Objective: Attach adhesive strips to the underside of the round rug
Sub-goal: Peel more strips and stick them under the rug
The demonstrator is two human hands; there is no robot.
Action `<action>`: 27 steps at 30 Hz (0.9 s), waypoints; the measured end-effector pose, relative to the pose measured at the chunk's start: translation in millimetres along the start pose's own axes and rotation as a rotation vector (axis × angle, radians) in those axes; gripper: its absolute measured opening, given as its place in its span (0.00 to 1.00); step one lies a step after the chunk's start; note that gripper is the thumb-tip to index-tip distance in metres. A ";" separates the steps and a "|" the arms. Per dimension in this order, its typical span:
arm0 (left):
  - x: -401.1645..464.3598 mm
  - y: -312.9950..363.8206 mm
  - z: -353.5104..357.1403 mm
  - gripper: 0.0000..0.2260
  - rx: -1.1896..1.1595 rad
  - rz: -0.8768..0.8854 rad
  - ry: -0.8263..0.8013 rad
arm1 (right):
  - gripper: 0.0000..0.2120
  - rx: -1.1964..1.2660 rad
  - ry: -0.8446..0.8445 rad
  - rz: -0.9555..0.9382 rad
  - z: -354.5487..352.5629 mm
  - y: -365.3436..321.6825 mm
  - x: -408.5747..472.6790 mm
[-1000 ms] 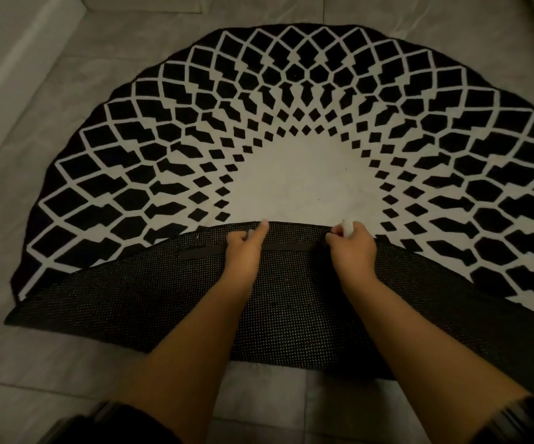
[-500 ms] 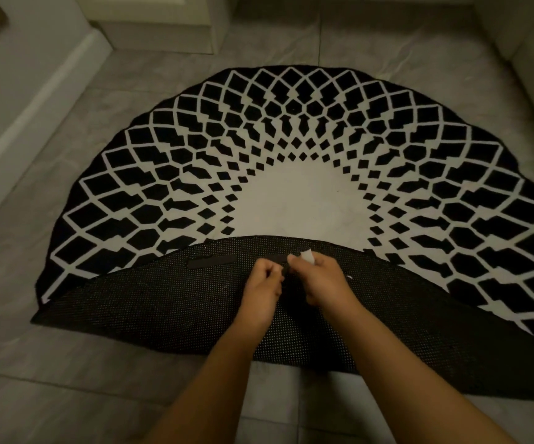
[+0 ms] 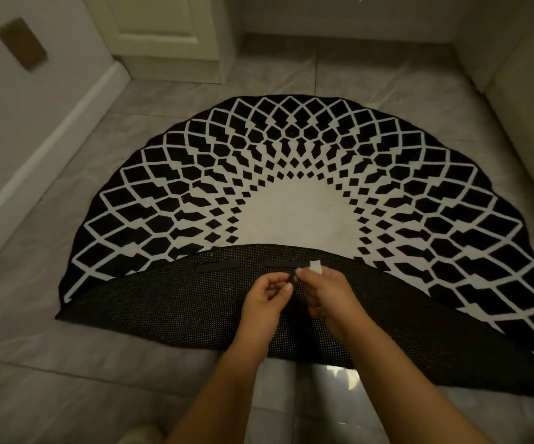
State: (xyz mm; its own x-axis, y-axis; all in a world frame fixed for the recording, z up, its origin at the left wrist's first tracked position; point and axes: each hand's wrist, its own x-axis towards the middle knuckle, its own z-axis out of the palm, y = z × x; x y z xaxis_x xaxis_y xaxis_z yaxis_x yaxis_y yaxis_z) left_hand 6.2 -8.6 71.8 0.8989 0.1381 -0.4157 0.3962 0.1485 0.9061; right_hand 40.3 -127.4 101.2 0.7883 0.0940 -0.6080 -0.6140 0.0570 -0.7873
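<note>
The round black-and-white rug [image 3: 291, 174] lies on the floor with its near half folded back, showing the black mesh underside [image 3: 169, 302]. Two black adhesive strips are stuck near the fold: one at the left [image 3: 216, 266], another [image 3: 286, 263] just beyond my hands. My left hand [image 3: 267, 298] and my right hand [image 3: 326, 291] meet above the underside and pinch a small dark strip piece [image 3: 293, 278] between their fingertips. My right hand also holds a white backing paper [image 3: 315, 267] that sticks up past its fingers.
Grey tiled floor [image 3: 150, 379] surrounds the rug. A wall with a white baseboard [image 3: 44, 155] runs along the left, a white door [image 3: 163, 27] stands at the back, and a pale cabinet [image 3: 522, 100] borders the right.
My hands lifted off the strip they pressed on the underside and came together over the mesh. The view tilted up, showing more of the room.
</note>
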 end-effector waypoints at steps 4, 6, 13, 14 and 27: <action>-10.7 4.0 0.1 0.09 -0.059 -0.045 -0.019 | 0.09 -0.008 0.000 -0.015 -1.2 2.3 -12.3; -14.3 4.2 0.7 0.08 -0.116 -0.079 -0.024 | 0.07 -0.022 -0.002 -0.021 -1.0 2.6 -16.0; -19.8 -3.5 2.8 0.10 -0.417 -0.220 -0.095 | 0.07 -0.149 0.052 -0.024 0.3 1.2 -23.7; -20.5 -3.3 3.0 0.10 -0.423 -0.224 -0.104 | 0.07 -0.170 0.065 -0.018 0.0 1.6 -23.0; -15.9 -8.1 0.5 0.09 -0.508 -0.275 -0.094 | 0.04 -0.282 0.113 -0.004 -2.7 -0.8 -18.8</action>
State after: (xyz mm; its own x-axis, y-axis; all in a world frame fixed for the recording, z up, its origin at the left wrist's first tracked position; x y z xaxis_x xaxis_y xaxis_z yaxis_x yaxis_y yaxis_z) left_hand -11.3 -12.5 71.2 0.7976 -0.0557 -0.6006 0.4988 0.6207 0.6049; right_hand 26.1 -131.9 113.0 0.8001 -0.0180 -0.5996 -0.5878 -0.2226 -0.7778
